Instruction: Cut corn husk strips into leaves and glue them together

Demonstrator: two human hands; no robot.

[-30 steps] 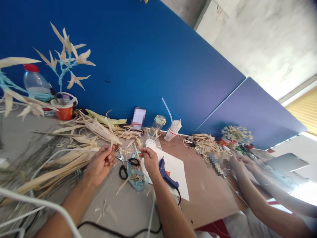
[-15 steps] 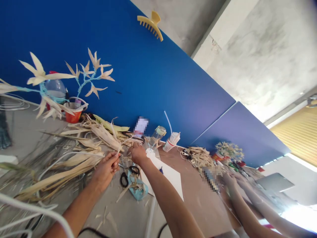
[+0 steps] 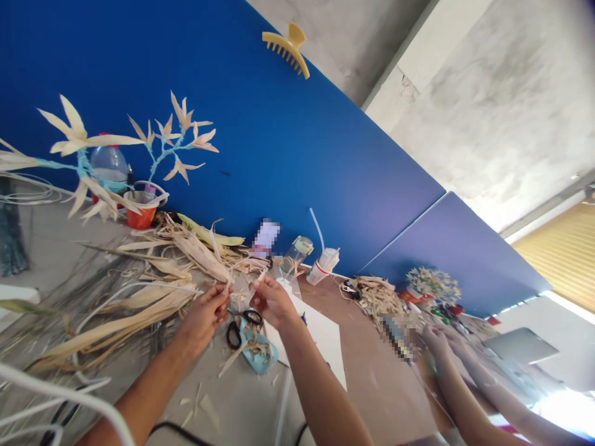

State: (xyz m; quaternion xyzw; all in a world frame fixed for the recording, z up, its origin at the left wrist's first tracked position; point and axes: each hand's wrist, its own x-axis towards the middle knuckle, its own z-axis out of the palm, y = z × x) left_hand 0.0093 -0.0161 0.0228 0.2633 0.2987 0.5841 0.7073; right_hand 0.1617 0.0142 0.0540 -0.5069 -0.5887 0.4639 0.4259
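My left hand is closed in a pinch on a thin pale strip of corn husk, just in front of the husk pile. A short gap away, my right hand pinches a small whitish piece that looks like husk; the fingers partly cover it. Below and between the hands lie black-handled scissors, their blades partly hidden. Beside them a light blue piece carries husk scraps. Dried corn husks spread to the left of my left hand.
White paper lies right of my right forearm. Behind stand a clear jar, a white cup and a red pot with husk flowers. White cable loops at lower left. Another person's hands work at the right.
My right hand has turned and drawn slightly toward me, so its fingertips and the whitish piece now show. My left hand has shifted slightly right, still pinching the strip.
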